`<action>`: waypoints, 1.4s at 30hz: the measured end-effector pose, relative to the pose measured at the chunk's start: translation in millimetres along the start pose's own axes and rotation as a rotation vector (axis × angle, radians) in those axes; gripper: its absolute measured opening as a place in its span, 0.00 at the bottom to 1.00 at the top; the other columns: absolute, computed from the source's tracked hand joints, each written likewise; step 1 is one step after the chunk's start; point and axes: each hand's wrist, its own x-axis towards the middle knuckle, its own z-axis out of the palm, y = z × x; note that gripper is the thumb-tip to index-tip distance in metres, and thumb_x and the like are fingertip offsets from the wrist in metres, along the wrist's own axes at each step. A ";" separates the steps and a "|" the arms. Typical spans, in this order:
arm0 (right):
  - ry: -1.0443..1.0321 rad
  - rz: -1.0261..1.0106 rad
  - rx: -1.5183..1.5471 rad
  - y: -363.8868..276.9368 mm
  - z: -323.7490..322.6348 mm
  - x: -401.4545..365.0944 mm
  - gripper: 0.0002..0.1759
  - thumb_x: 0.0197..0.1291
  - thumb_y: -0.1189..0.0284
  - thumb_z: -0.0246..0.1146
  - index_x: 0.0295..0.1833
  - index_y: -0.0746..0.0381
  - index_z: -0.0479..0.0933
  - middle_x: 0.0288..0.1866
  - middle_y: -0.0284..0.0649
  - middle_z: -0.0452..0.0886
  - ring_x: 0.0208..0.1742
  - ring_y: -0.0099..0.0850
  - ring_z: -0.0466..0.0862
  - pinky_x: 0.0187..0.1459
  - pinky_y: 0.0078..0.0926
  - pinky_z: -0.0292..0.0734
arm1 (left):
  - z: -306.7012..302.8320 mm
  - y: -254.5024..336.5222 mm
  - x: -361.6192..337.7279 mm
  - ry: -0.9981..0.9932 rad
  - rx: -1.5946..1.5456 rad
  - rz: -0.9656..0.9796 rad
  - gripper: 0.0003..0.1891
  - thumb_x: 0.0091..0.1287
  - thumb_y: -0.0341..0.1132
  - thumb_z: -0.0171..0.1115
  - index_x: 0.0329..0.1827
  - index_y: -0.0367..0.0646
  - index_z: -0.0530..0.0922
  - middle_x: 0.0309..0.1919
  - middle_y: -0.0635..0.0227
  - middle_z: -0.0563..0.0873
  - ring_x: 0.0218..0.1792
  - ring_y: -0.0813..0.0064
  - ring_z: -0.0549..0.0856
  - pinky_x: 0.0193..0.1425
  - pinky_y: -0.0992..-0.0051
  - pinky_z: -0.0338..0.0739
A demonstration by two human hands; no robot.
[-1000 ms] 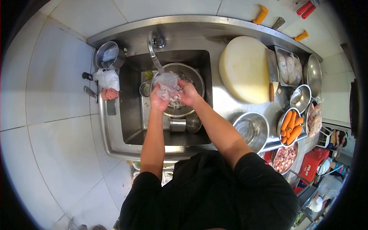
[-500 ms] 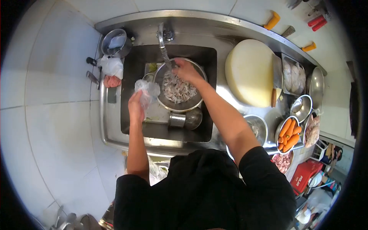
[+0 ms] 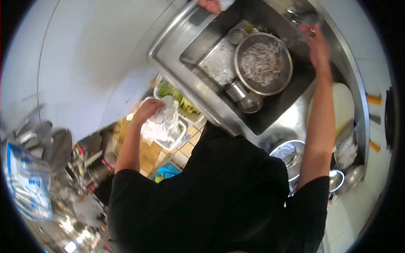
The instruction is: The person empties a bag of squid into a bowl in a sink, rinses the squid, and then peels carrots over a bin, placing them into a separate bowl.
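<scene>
Two bare hands are spread well apart about the steel sink [image 3: 185, 71]. Off the sink's front rim, on the floor side and lower than the counter, the left hand [image 3: 147, 110] is clenched on a crumpled clear plastic bag [image 3: 168, 120]. The fingers are closed over its top, and the wrinkled film bunches out of the fist. The bag is outside the sink altogether, just above a tray of green vegetables [image 3: 182, 103] that sits low against the sink's front. The right hand [image 3: 317, 42] is stretched right across the basin to the sink's back rim, up by the tap [image 3: 301, 17]. Blur smears the fingers there, so it cannot be told whether they grasp the tap, only touch it or hang loose beside it. A thin stream of water [image 3: 288, 41] falls from that back corner into a round metal bowl [image 3: 276, 89]. The bowl stands inside the sink and is heaped with pale shredded food [image 3: 259, 63]. Also inside the sink, a small steel cup [image 3: 236, 36] stands just beside the bowl toward the left end, and two more steel vessels [image 3: 244, 96] lie touching each other between the bowl and the sink's front wall. On the counter at the sink's right end rest a white round chopping board [image 3: 342, 105] and, nearer the front, a steel colander [image 3: 289, 154]. The person's black shirt [image 3: 219, 194] is pressed close to the sink's front rim.
</scene>
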 end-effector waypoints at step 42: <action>1.105 0.579 0.379 68.9 -32.2 -464.4 0.13 0.69 0.70 0.61 0.54 0.67 0.78 0.44 0.43 0.85 0.41 0.29 0.85 0.47 0.27 0.80 | 461.1 276.3 367.4 -0.167 0.893 0.287 0.29 0.59 0.57 0.64 0.53 0.43 0.84 0.46 0.53 0.88 0.49 0.52 0.86 0.52 0.57 0.80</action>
